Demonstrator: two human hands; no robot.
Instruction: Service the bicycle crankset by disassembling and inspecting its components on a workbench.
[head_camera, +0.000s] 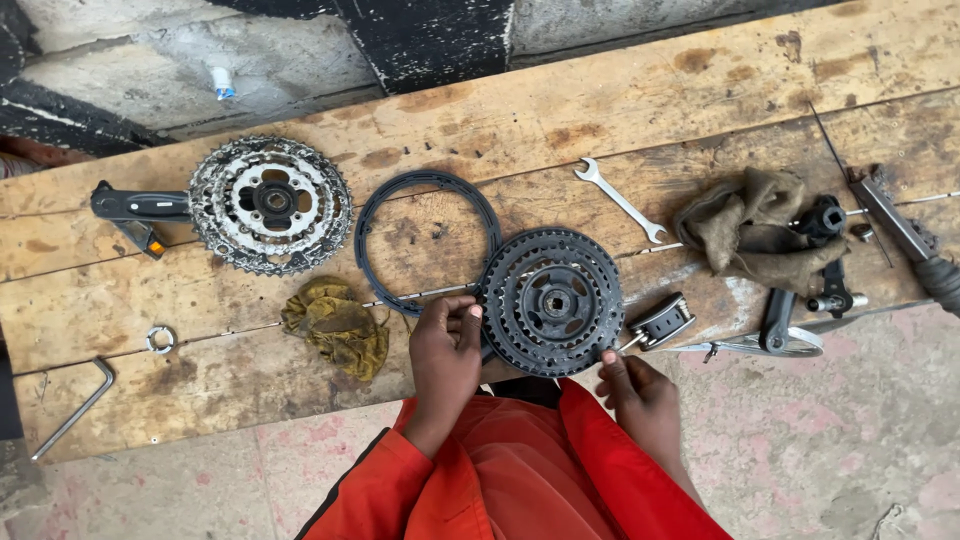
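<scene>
Head view: a plank bench (600, 110) seen from above, the parts listed left to right.
Hex key (75, 405): lies at the bench's near left edge, apart from the rest.
Grey crankset (268, 204): lies flat with its crank arm pointing left, well away from both hands.
Yellow rag (338, 324): crumpled just left of the left hand.
Ring guard (427, 240): a thin black hoop lying flat, its right edge meeting the black crankset.
Left hand (445, 355): fingertips pinched together on the black crankset's left rim.
Black crankset (552, 300): lies flat at the bench's near edge between the hands. It is probably steel, so likely heavy and stiff. The teeth look sharp and may be greasy, so the rim between teeth or the centre hub looks like the safest hold.
Right hand (640, 395): fingers curled and near together, one fingertip touching the lower right rim.
Spanner (620, 198): lies beyond the black crankset, untouched.
Brown cloth (755, 230): heaped far right.
</scene>
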